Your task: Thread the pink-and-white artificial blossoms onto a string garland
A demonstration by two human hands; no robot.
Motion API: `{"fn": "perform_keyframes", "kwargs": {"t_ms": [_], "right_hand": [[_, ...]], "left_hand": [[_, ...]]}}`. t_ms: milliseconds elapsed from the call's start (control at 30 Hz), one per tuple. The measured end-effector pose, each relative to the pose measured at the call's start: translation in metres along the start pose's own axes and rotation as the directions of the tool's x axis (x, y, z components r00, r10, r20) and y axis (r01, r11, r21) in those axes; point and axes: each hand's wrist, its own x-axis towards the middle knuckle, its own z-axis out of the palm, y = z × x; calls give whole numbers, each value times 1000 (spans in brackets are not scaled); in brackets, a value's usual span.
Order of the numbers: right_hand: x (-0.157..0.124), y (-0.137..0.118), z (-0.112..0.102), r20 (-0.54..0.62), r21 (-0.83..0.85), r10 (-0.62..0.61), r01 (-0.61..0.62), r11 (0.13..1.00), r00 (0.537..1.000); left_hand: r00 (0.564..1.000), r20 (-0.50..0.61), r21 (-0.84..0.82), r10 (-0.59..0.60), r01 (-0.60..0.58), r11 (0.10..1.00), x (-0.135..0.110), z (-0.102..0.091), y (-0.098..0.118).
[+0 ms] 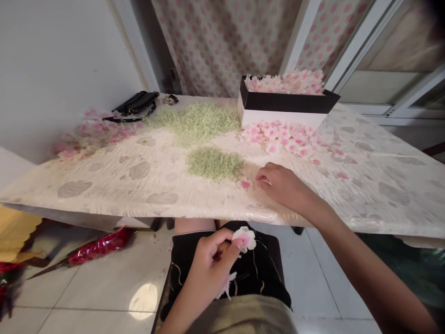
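Note:
Over my lap, my left hand pinches a pink-and-white artificial blossom between thumb and forefinger. More pale petals show below that hand, partly hidden by it. My right hand is above the near part of the table, its fingers curled together; whatever they hold, if anything, I cannot make out. Just left of its fingertips a single blossom lies on the cloth. Beside that blossom is a small heap of thin, light-green plastic pieces.
A larger green heap lies behind. At right, a black-and-white box is filled with blossoms, with a blossom pile before it. More blossoms and a black bag are at left. A red wrapped bundle is below the table edge.

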Motion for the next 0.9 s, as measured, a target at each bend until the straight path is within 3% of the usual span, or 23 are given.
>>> {"fn": "perform_keyframes", "kwargs": {"t_ms": [300, 500, 900], "right_hand": [[29, -32, 9, 109, -32, -263, 268, 963, 959], [34, -32, 14, 120, -107, -256, 268, 957, 959], [32, -27, 10, 177, -105, -257, 278, 955, 950]], "left_hand": [[1000, 19, -7, -5, 5, 1000, -3, 2, -7], [1000, 8, -7, -12, 13, 1000, -3, 0, -10], [1000, 15, 0, -6, 6, 1000, -4, -1, -8]]}}
